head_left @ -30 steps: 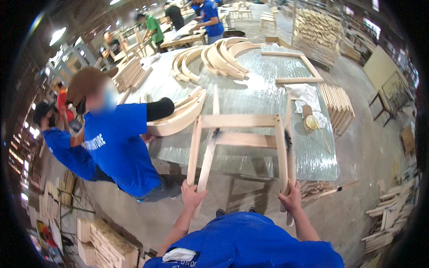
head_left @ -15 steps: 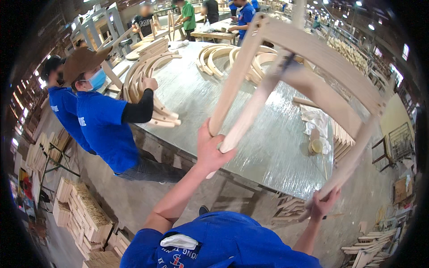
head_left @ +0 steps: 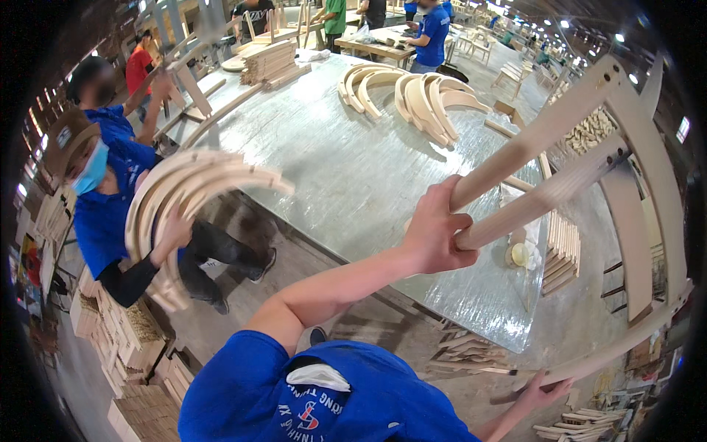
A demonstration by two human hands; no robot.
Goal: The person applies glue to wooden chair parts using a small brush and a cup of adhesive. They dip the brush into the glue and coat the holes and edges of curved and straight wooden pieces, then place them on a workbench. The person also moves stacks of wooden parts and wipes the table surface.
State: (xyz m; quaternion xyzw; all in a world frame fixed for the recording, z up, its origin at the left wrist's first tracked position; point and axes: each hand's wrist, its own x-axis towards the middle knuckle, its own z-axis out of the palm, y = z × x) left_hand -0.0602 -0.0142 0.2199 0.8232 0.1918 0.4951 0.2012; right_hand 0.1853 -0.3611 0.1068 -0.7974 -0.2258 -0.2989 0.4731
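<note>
**Monitor:** Which step is in hand?

**Operator:** Carrying, as I judge it. I hold the wooden frame [head_left: 660, 177] tilted at the right of the scene, apparently clear of the table [head_left: 317, 177]. My left hand [head_left: 440, 228] is closed around the ends of two legs. Nearer and farther right, my right hand [head_left: 539, 394] curls around another leg near its end; how tightly, I cannot tell.

**Monitor:** What does the next move call for?

**Operator:** In my judgement, both hands in step, so the frame does not twist, and clearance at the right for its rails.

**Monitor:** Report the surface, left to right.

**Operator:** The tabletop is glossy. I note a slat stack [head_left: 265, 66] at the far left, curved parts [head_left: 420, 103] along the far side, and a small yellowish container [head_left: 520, 255] toward the right edge.

**Monitor:** And the room?

**Operator:** Left: a capped, masked co-worker [head_left: 103, 228] holds a bundle of curved pieces [head_left: 195, 177]; stacked timber [head_left: 125, 331] stands nearer. Far centre: people around a bench [head_left: 368, 48]. Right: more slats [head_left: 561, 250], stacked just beside the table.
</note>
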